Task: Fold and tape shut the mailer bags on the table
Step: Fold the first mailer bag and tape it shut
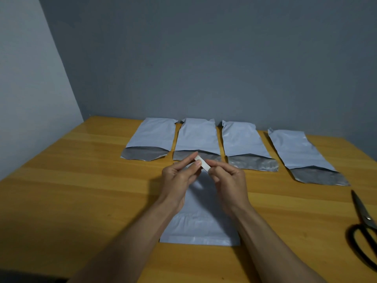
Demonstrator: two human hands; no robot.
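the left hand and right hand each pinch one end of a short white tape strip, held just above the far end of the near mailer bag, which lies flat on the bench. four more mailer bags lie in a row beyond the near mailer bag, mouths open; scissors lie well to its right. likely risks: the strip curling onto itself or sticking to skin, or landing crooked if the fold, hidden under the hands, springs open
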